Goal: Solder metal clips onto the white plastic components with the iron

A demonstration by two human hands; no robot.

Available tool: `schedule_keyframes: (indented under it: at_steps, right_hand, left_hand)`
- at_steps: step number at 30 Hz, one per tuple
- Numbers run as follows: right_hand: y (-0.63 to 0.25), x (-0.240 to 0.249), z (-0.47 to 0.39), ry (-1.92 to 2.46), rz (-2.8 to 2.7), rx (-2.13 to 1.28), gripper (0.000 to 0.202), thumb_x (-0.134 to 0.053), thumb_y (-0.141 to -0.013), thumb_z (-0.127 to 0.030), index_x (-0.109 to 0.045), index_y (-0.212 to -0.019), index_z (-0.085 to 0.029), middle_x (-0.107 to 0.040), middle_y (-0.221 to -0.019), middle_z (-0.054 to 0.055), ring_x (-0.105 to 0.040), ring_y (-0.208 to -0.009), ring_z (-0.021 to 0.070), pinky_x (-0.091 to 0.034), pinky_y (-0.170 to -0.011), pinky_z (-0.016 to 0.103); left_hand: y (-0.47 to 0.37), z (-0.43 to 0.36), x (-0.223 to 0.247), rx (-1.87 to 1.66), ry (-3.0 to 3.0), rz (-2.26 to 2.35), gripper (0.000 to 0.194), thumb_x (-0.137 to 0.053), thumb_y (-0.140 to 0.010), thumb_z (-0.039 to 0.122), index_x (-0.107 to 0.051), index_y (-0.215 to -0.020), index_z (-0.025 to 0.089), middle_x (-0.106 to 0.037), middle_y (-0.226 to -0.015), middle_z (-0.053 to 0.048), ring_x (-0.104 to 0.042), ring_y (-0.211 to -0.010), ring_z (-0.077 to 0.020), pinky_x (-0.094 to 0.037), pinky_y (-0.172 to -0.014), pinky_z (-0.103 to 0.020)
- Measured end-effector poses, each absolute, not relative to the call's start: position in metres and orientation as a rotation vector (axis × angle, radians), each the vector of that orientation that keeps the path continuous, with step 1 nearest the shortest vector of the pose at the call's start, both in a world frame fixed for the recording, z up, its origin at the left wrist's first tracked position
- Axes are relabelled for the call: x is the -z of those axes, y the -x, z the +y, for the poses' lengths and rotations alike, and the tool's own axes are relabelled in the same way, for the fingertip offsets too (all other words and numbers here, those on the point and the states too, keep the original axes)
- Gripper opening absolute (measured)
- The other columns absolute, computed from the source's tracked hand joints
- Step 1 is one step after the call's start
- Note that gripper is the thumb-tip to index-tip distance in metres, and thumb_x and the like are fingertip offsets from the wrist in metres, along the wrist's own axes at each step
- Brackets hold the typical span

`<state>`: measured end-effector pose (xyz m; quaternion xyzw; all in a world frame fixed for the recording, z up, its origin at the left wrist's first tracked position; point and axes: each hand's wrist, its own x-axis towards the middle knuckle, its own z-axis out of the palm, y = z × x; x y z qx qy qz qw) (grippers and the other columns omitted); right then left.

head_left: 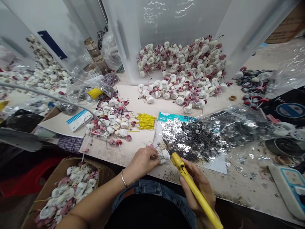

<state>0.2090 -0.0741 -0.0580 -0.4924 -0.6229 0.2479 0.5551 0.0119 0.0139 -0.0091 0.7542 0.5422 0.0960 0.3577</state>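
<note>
Near the table's front edge, my left hand point(143, 161) grips a small white plastic part point(164, 156) between thumb and fingers. My right hand point(199, 183) is wrapped round a yellow-handled soldering iron point(188, 179). Its dark tip points up and left, just above a heap of small shiny metal pieces point(175, 128) and close to the white part. I cannot tell whether the tip touches anything. Left of the metal pieces lies a bundle of yellow wires point(146, 121), beside a pile of white and pink parts point(114, 122).
A translucent bin point(133, 63) holds many white and pink parts, spilling out front. A cardboard box point(101, 173) of similar parts stands low at left. A grey cable point(59, 99) crosses the left side. Plastic bags point(247, 124) and a white-blue device point(289, 184) lie at right.
</note>
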Motion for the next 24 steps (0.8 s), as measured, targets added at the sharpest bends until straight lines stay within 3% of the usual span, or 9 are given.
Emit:
schedule_keyframes:
  at_steps: [4, 7, 12, 14, 17, 19, 22, 24]
  right_hand:
    - [-0.207, 0.063, -0.078, 1.237, -1.315, -0.61, 0.054, -0.06, -0.083, -0.015, -0.045, -0.135, -0.023, -0.06, -0.129, 0.01, -0.06, -0.117, 0.0259, -0.054, -0.096, 0.045]
    - [-0.203, 0.061, -0.074, 1.25, -1.26, -0.649, 0.05, -0.063, -0.083, -0.021, -0.049, -0.131, -0.024, -0.061, -0.127, 0.009, -0.06, -0.117, 0.0277, -0.052, -0.097, 0.048]
    - [-0.201, 0.062, -0.062, 1.224, -1.233, -0.638, 0.049, -0.064, -0.082, -0.024, -0.051, -0.13, -0.022, -0.064, -0.123, 0.01, -0.063, -0.111, 0.0266, -0.054, -0.094, 0.045]
    - [-0.202, 0.064, -0.059, 1.229, -1.234, -0.651, 0.048, -0.063, -0.082, -0.024, -0.052, -0.129, -0.022, -0.065, -0.121, 0.01, -0.064, -0.11, 0.0256, -0.054, -0.094, 0.044]
    - [-0.203, 0.068, -0.055, 1.225, -1.253, -0.679, 0.046, -0.063, -0.082, -0.023, -0.054, -0.127, -0.021, -0.065, -0.121, 0.009, -0.064, -0.109, 0.0246, -0.054, -0.094, 0.042]
    - [-0.202, 0.069, -0.053, 1.219, -1.267, -0.69, 0.046, -0.062, -0.082, -0.023, -0.054, -0.127, -0.021, -0.065, -0.121, 0.009, -0.064, -0.109, 0.0242, -0.055, -0.093, 0.041]
    - [-0.201, 0.069, -0.05, 1.226, -1.297, -0.697, 0.046, -0.062, -0.082, -0.023, -0.055, -0.127, -0.02, -0.065, -0.121, 0.01, -0.064, -0.109, 0.0244, -0.055, -0.093, 0.04]
    - [-0.2, 0.068, -0.05, 1.238, -1.318, -0.692, 0.045, -0.062, -0.082, -0.023, -0.055, -0.127, -0.02, -0.065, -0.121, 0.01, -0.065, -0.109, 0.0247, -0.054, -0.093, 0.041]
  left_hand:
    - [-0.017, 0.013, 0.007, -0.238, -2.249, 1.379, 0.059, -0.077, -0.07, 0.041, -0.058, -0.12, 0.016, -0.064, -0.12, -0.014, -0.048, -0.12, -0.0356, -0.033, -0.1, -0.054]
    - [-0.021, 0.014, 0.006, -0.15, -2.309, 1.224, 0.05, -0.069, -0.077, 0.032, -0.054, -0.121, 0.015, -0.067, -0.111, -0.013, -0.054, -0.114, -0.0309, -0.029, -0.105, -0.054]
    - [0.023, 0.007, -0.023, -0.122, -2.137, 1.271, 0.048, -0.063, -0.075, 0.026, -0.053, -0.121, 0.017, -0.065, -0.116, -0.009, -0.06, -0.104, -0.0222, -0.046, -0.093, -0.031]
    - [0.058, 0.002, -0.045, 0.053, -2.049, 1.454, 0.044, -0.059, -0.075, 0.025, -0.056, -0.119, 0.019, -0.066, -0.115, -0.008, -0.062, -0.1, -0.0227, -0.047, -0.089, -0.031]
    - [0.104, -0.005, -0.078, 0.541, -1.835, 1.739, 0.023, -0.057, -0.073, 0.027, -0.068, -0.092, 0.018, -0.071, -0.088, -0.008, -0.066, -0.082, -0.026, -0.049, -0.076, -0.034]
    - [0.117, -0.008, -0.09, 0.678, -1.763, 1.837, 0.022, -0.06, -0.073, 0.03, -0.07, -0.088, 0.017, -0.072, -0.088, -0.009, -0.067, -0.085, -0.029, -0.049, -0.078, -0.035]
    - [0.106, 0.001, -0.086, 0.505, -1.848, 1.813, 0.034, -0.062, -0.076, 0.038, -0.07, -0.102, 0.017, -0.072, -0.101, -0.011, -0.066, -0.096, -0.0284, -0.048, -0.083, -0.034]
    - [0.084, 0.022, -0.07, 0.31, -1.945, 1.676, 0.04, -0.062, -0.078, 0.041, -0.068, -0.108, 0.017, -0.072, -0.101, -0.01, -0.067, -0.091, -0.0247, -0.049, -0.079, -0.03]
